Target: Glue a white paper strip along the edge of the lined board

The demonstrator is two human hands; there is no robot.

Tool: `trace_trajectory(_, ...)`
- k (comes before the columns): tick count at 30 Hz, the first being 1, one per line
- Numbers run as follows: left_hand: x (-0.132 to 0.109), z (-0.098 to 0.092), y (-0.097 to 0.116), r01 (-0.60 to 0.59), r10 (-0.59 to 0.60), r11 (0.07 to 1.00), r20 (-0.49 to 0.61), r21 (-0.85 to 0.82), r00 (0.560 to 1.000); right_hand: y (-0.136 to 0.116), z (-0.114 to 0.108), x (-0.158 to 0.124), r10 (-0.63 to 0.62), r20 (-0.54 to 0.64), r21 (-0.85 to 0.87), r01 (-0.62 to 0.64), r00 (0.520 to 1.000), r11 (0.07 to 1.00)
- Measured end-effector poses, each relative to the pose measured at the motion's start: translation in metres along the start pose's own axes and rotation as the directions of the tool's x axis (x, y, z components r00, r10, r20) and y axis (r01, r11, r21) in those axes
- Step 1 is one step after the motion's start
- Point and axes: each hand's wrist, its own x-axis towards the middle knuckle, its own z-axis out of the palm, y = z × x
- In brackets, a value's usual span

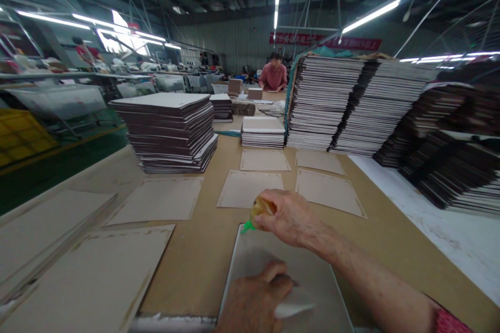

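My right hand (291, 217) is wrapped round a yellowish squeeze bottle of glue (260, 210), tipped nozzle down. Its green nozzle (247, 227) points at the far left corner of a grey-beige board (312, 276) lying in front of me. Lower down, my left hand (258, 294) rests over the same board with its fingers curled. A whitish, pointed, blurred piece (295, 308) sticks out from under those fingers; its kind is unclear. Beyond the bottle lies another board (250, 189) with yellowish strips along its edges.
More boards lie flat at left (97, 270) and right (330, 191). A tall stack of dark-edged boards (167, 130) stands left, a smaller stack (263, 131) at centre, and large bundled stacks (320, 104) at right. A co-worker (273, 75) is at the table's far end.
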Motion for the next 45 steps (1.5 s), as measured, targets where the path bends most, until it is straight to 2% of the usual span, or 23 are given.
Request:
trace_trajectory(5,0.002,0.002,-0.003,-0.008,0.008,1.0,0.01,0.007,1.0,-0.004,-0.005,0.0,0.004,0.016,-0.066,-0.003,1.0,0.998)
trace_trajectory(13,0.0,0.007,-0.006,-0.001,0.001,1.0,0.015,0.006,1.0,0.016,-0.031,-0.013,0.153,0.046,-0.103,-0.147,0.987,0.984)
trace_trajectory(19,0.001,0.006,-0.006,0.007,-0.007,1.0,0.017,0.014,1.0,0.012,-0.022,-0.01,0.142,0.036,-0.045,-0.14,0.989,0.989)
trace_trajectory(26,0.002,0.003,-0.004,0.025,-0.026,0.999,0.007,0.038,1.0,-0.005,-0.004,0.006,0.053,0.015,-0.036,-0.053,0.998,0.998)
trace_trajectory(33,-0.001,0.002,0.001,0.025,-0.025,0.999,0.005,0.036,1.0,-0.005,-0.014,0.007,0.052,0.031,-0.09,-0.049,0.998,0.995)
trace_trajectory(45,0.002,0.003,-0.005,0.015,-0.017,0.999,0.055,0.031,0.998,-0.008,-0.016,0.001,0.092,0.044,-0.13,-0.086,0.995,0.988)
